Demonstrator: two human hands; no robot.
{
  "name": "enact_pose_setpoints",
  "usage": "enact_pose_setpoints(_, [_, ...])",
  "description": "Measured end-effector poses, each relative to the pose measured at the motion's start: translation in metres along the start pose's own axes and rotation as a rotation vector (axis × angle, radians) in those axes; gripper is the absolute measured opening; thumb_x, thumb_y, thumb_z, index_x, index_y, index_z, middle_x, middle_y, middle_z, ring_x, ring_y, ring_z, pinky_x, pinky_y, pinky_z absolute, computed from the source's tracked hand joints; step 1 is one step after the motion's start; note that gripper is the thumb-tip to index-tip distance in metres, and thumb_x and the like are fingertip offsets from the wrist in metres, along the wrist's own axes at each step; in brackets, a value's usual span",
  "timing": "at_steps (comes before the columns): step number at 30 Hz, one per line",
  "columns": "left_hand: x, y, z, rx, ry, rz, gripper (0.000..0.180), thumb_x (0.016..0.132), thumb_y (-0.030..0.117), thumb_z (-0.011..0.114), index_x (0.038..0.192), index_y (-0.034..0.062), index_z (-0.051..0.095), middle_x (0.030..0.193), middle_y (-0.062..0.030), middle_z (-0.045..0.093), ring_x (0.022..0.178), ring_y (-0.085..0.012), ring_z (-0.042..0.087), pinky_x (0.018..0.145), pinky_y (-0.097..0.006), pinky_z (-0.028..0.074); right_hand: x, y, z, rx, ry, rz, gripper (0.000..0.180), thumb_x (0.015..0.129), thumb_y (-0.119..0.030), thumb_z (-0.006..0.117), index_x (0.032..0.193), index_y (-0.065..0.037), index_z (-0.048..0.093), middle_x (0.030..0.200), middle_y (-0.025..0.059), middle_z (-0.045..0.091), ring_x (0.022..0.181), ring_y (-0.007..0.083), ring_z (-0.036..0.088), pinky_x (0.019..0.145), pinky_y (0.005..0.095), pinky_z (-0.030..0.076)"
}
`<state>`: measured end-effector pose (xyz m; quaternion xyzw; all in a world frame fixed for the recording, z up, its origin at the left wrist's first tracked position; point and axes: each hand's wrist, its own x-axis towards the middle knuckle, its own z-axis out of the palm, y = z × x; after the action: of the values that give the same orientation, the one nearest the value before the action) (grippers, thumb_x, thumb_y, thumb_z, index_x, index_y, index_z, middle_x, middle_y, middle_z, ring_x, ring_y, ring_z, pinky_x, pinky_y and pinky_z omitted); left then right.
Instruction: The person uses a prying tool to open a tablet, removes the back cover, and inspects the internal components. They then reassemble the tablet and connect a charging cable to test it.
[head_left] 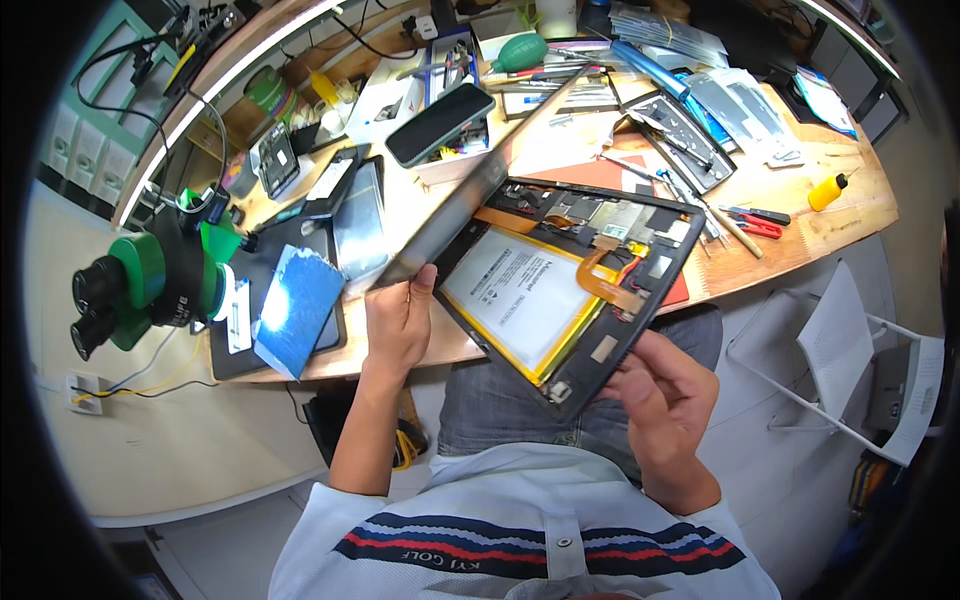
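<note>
Left hand lifts screen panel; right hand grips tablet body

Green microscope, yellow bottle (far right)

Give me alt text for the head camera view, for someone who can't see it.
A person's left hand lifts the screen panel off an opened tablet, whose lower edge the right hand grips, exposing its white battery. Behind is a cluttered wooden workbench, a green microscope at left.
</note>
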<state>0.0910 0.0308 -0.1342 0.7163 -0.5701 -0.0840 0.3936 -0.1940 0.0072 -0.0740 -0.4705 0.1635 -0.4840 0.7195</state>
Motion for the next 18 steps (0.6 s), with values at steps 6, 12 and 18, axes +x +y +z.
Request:
enact_pose_setpoints(6, [0.004, 0.011, 0.005, 0.086, 0.033, 0.183, 0.035, 0.092, 0.002, 0.059, 0.126, -0.0003, 0.066, 0.115, -0.0192, 0.072, 0.102, -0.035, 0.072, 0.087, -0.037, 0.055, -0.012, 0.004, -0.015, -0.128, 0.096, 0.039, 0.052, 0.1, -0.007, 0.061, 0.139, 0.021, 0.043, 0.126, 0.0279, 0.064, 0.115, 0.0243, 0.063, 0.099, 0.0298, 0.048])
enact_pose_setpoints(12, [0.006, 0.007, 0.008, -0.024, 0.053, 0.211, 0.036, 0.09, -0.001, 0.057, 0.125, 0.0001, 0.066, 0.111, -0.0198, 0.073, 0.101, -0.0346, 0.073, 0.086, -0.036, 0.056, -0.015, 0.005, -0.014, -0.143, 0.107, 0.042, 0.052, 0.1, -0.007, 0.061, 0.139, 0.022, 0.044, 0.125, 0.0273, 0.064, 0.114, 0.0233, 0.064, 0.099, 0.0292, 0.048])
enact_pose_setpoints(18, [0.007, 0.003, 0.012, 0.063, 0.062, 0.309, 0.048, 0.08, -0.01, 0.05, 0.124, 0.001, 0.066, 0.111, -0.0208, 0.073, 0.1, -0.0373, 0.072, 0.086, -0.039, 0.056, -0.017, 0.007, -0.014, -0.163, 0.144, 0.028, 0.051, 0.099, -0.007, 0.062, 0.138, 0.021, 0.046, 0.123, 0.0266, 0.066, 0.112, 0.0229, 0.065, 0.097, 0.0295, 0.05])
